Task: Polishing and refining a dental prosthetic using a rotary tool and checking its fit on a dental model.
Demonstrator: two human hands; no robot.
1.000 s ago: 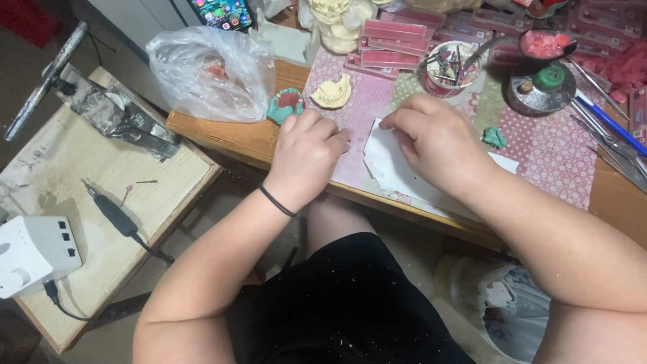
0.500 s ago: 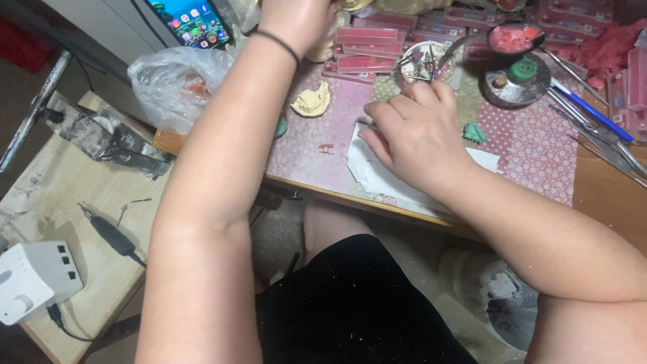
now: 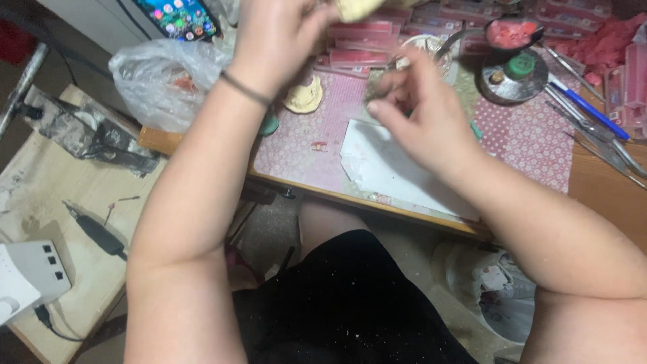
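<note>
My left hand [image 3: 283,34] is raised near the top edge and is closed on a cream plaster piece [image 3: 356,7], only partly in frame. My right hand [image 3: 421,118] hovers, blurred, above a white sheet of paper [image 3: 384,172] on the pink patterned mat [image 3: 303,148]. Its fingers are curled, and whether they pinch anything is unclear. A second cream plaster cast [image 3: 304,96] lies on the mat below my left hand. A thin black band circles my left wrist.
Pink boxes [image 3: 364,40], a glass bowl of metal tools [image 3: 431,50], a dark dish with a green cap [image 3: 519,71] and a blue pen [image 3: 590,108] crowd the desk's back. A plastic bag [image 3: 168,74] and a phone [image 3: 178,17] sit left. A wooden side table [image 3: 54,189] holds a white device [image 3: 27,276].
My left hand rose from the mat to the top of the view and now holds a cream piece. My right hand lifted off the white paper.
</note>
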